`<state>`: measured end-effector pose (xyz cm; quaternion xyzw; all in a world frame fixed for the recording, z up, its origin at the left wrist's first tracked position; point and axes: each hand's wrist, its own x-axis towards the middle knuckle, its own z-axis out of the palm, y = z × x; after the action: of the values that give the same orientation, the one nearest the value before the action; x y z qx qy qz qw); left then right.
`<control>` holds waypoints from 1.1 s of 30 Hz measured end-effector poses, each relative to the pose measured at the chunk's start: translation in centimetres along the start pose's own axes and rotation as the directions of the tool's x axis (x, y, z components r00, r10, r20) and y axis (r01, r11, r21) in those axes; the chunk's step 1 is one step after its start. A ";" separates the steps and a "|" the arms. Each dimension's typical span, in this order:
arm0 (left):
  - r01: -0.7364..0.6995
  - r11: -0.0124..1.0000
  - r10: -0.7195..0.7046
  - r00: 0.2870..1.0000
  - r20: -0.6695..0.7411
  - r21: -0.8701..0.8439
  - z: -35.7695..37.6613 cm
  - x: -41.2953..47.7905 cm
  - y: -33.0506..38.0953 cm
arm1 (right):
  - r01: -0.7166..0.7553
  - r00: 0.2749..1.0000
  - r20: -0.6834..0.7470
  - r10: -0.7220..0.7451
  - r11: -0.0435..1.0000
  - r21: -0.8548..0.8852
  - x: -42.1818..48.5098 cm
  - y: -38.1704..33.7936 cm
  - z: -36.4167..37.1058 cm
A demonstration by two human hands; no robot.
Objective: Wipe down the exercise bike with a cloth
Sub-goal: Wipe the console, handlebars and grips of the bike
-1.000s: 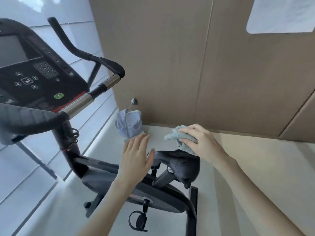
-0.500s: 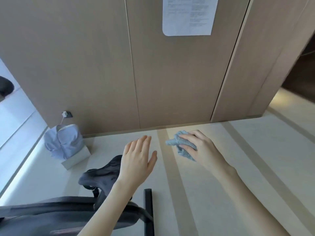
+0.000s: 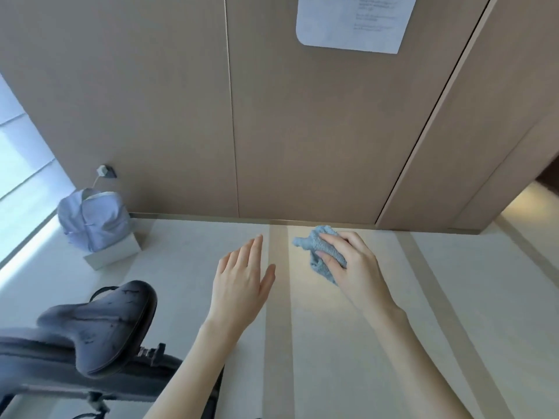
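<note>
The exercise bike shows only at the lower left: its dark grey saddle and part of the black frame under it. The handlebars and console are out of view. My right hand grips a crumpled light-blue cloth in the air over the pale floor, well right of the saddle and not touching the bike. My left hand hovers flat with its fingers spread and nothing in it, between the saddle and the cloth.
A lilac backpack leans on a low white block by the wall at the left. Brown wall panels stand ahead, with a paper notice on them. A doorway opens at the far right.
The view has swung right, away from the console and handlebars. My right hand with the cloth has left the saddle and now hangs over the floor; the saddle lies further left.
</note>
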<state>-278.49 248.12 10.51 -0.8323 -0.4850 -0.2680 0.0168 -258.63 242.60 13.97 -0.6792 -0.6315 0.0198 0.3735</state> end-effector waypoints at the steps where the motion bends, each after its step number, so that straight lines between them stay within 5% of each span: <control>1: 0.020 1.000 -0.020 1.000 0.000 0.011 0.3 0.5 -0.1 | 0.011 1.000 -0.001 -0.011 1.000 0.019 0.9 0.5 0.5; 23: 0.424 0.882 -0.377 0.897 -0.231 0.208 7.6 25.1 -16.9 | 0.372 0.894 0.131 -0.428 0.873 0.315 36.1 2.8 22.0; 33: 0.729 0.582 -0.638 0.684 -0.354 0.360 6.6 29.2 -27.8 | 0.512 0.692 0.150 -0.706 0.627 0.586 48.1 -6.9 36.5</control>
<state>-287.08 288.02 11.94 -0.5196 -0.8145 -0.2026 0.1599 -272.90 301.67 12.77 -0.2809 -0.8563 0.1790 0.3947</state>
